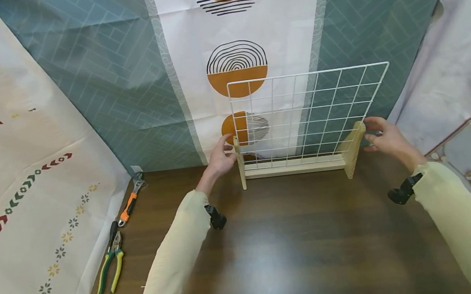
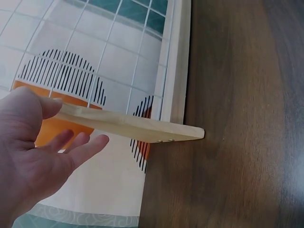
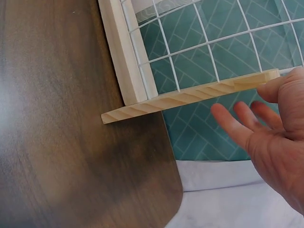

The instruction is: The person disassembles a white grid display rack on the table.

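Observation:
A white wire grid panel stands upright in a pale wooden base with a crossbar along its foot. My left hand is at the left wooden side piece. In the left wrist view its thumb meets the upper end of that piece, while the other fingers extend loosely beside it. My right hand is at the right side piece. The right wrist view shows the thumb against the upper end and the other fingers spread apart below.
The stand rests on a dark brown wooden table near its back edge. Pliers, a dark-handled screwdriver and an orange-handled adjustable wrench lie along the left edge. Patterned cloth hangs behind and at both sides.

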Demonstrator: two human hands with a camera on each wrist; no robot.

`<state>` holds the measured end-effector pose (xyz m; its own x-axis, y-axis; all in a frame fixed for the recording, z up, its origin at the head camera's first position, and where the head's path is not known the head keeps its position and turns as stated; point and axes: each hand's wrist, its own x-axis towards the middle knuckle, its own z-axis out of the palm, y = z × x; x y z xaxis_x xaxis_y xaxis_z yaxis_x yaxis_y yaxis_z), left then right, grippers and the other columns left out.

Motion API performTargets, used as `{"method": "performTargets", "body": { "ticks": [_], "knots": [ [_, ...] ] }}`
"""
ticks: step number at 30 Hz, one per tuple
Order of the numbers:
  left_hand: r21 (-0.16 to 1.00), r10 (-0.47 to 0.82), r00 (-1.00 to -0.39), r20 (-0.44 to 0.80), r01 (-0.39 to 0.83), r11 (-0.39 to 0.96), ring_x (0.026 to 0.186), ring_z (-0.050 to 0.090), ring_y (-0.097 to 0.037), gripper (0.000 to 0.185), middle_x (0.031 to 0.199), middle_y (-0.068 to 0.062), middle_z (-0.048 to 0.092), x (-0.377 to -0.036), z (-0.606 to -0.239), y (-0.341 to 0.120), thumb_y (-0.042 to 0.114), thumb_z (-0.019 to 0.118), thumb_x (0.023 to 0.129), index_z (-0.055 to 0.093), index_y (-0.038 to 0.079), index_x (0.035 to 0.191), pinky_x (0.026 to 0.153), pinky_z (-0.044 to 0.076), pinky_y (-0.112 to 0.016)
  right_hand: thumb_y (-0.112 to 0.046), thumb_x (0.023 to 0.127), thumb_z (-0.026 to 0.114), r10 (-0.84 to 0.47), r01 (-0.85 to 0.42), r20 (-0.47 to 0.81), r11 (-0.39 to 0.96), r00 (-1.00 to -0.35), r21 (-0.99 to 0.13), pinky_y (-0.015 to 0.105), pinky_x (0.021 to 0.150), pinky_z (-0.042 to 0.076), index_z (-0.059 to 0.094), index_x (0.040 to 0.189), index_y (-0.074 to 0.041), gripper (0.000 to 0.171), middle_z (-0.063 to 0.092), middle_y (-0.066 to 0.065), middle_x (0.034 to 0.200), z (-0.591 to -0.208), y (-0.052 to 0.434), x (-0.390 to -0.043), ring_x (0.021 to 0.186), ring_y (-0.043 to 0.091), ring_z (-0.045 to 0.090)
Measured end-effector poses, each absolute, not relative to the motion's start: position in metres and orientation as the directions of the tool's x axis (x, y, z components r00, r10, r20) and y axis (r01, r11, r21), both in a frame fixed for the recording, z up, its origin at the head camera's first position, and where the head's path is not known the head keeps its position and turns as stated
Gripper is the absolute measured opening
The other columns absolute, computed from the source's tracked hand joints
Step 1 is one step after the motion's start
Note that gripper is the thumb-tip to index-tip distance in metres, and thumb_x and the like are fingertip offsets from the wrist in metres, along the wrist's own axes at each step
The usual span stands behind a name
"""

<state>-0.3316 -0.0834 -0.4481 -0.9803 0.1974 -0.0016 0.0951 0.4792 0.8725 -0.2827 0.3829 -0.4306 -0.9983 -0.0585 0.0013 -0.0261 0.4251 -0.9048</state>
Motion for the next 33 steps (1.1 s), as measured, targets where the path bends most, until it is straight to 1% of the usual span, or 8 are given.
{"method": "performTargets", "body": {
  "ticks": [4, 5, 10, 17, 20, 25, 28, 33],
  "knots": [
    [0.882, 0.201, -0.980, 0.005, 0.099, 0.460, 0.116, 0.057, -0.039, 0.063, 0.135, -0.029, 0.049, -0.332, -0.449, -0.081, -0.003, 0.057, 0.095, 0.037, 0.016, 0.152, 0.089, 0.053, -0.043, 0.010, 0.100, 0.038, -0.071, -0.032, 0.001, 0.428, -0.997, -0.903, 0.030, 0.077, 0.059, 0.012, 0.149, 0.014, 0.056, 0.021, 0.044, 0.144, -0.431, 0.380, -0.284, 0.116, 0.042, 0.044],
    [0.883, 0.203, -0.979, 0.007, 0.102, 0.458, 0.117, 0.056, -0.039, 0.063, 0.135, -0.029, 0.049, -0.333, -0.449, -0.080, -0.004, 0.057, 0.095, 0.037, 0.015, 0.152, 0.090, 0.053, -0.043, 0.011, 0.099, 0.038, -0.073, -0.032, 0.000, 0.428, -0.997, -0.903, 0.029, 0.077, 0.059, 0.012, 0.149, 0.014, 0.057, 0.021, 0.045, 0.144, -0.431, 0.380, -0.285, 0.118, 0.046, 0.041],
    [0.884, 0.210, -0.977, 0.021, 0.117, 0.453, 0.117, 0.057, -0.038, 0.062, 0.133, -0.027, 0.051, -0.334, -0.449, -0.078, -0.003, 0.058, 0.095, 0.038, 0.014, 0.151, 0.088, 0.054, -0.041, 0.012, 0.099, 0.040, -0.079, -0.049, 0.017, 0.430, -0.997, -0.901, 0.024, 0.076, 0.057, 0.013, 0.149, 0.016, 0.057, 0.024, 0.045, 0.142, -0.433, 0.377, -0.287, 0.117, 0.042, 0.043],
    [0.899, 0.195, -0.980, 0.031, 0.113, 0.424, 0.102, 0.064, -0.040, 0.055, 0.127, -0.025, 0.054, -0.337, -0.452, -0.076, 0.001, 0.057, 0.098, 0.041, 0.015, 0.148, 0.074, 0.057, -0.039, 0.010, 0.100, 0.041, -0.103, -0.085, 0.043, 0.453, -0.994, -0.888, 0.029, 0.076, 0.059, 0.021, 0.149, 0.014, 0.053, 0.032, 0.041, 0.137, -0.432, 0.378, -0.290, 0.104, 0.018, 0.050],
    [0.891, 0.182, -0.983, 0.030, 0.109, 0.441, 0.097, 0.066, -0.038, 0.050, 0.125, -0.024, 0.055, -0.339, -0.453, -0.075, 0.003, 0.059, 0.099, 0.044, 0.014, 0.146, 0.070, 0.059, -0.038, 0.011, 0.100, 0.040, -0.121, -0.080, 0.026, 0.466, -0.992, -0.881, 0.034, 0.079, 0.059, 0.020, 0.150, 0.013, 0.054, 0.033, 0.040, 0.137, -0.431, 0.379, -0.290, 0.109, 0.027, 0.051],
    [0.870, 0.170, -0.985, 0.023, 0.103, 0.482, 0.093, 0.068, -0.039, 0.048, 0.131, -0.021, 0.053, -0.336, -0.455, -0.075, 0.003, 0.059, 0.099, 0.045, 0.014, 0.144, 0.066, 0.058, -0.035, 0.012, 0.100, 0.038, -0.137, -0.060, -0.007, 0.478, -0.991, -0.877, 0.045, 0.086, 0.056, 0.018, 0.151, 0.013, 0.055, 0.031, 0.041, 0.140, -0.435, 0.378, -0.288, 0.122, 0.047, 0.042],
    [0.866, 0.173, -0.984, 0.043, 0.123, 0.484, 0.093, 0.068, -0.041, 0.047, 0.135, -0.020, 0.051, -0.336, -0.454, -0.074, 0.002, 0.058, 0.099, 0.044, 0.013, 0.142, 0.066, 0.058, -0.035, 0.012, 0.100, 0.038, -0.127, -0.071, 0.011, 0.478, -0.992, -0.876, 0.048, 0.087, 0.055, 0.019, 0.151, 0.013, 0.054, 0.032, 0.041, 0.140, -0.435, 0.378, -0.289, 0.122, 0.048, 0.042],
    [0.856, 0.180, -0.982, 0.050, 0.135, 0.499, 0.092, 0.068, -0.038, 0.046, 0.135, -0.020, 0.051, -0.339, -0.453, -0.072, 0.000, 0.058, 0.099, 0.044, 0.014, 0.140, 0.066, 0.058, -0.034, 0.012, 0.099, 0.039, -0.114, -0.083, 0.031, 0.484, -0.993, -0.871, 0.046, 0.085, 0.056, 0.020, 0.151, 0.013, 0.055, 0.035, 0.041, 0.138, -0.434, 0.380, -0.292, 0.117, 0.044, 0.046]
  ]
}}
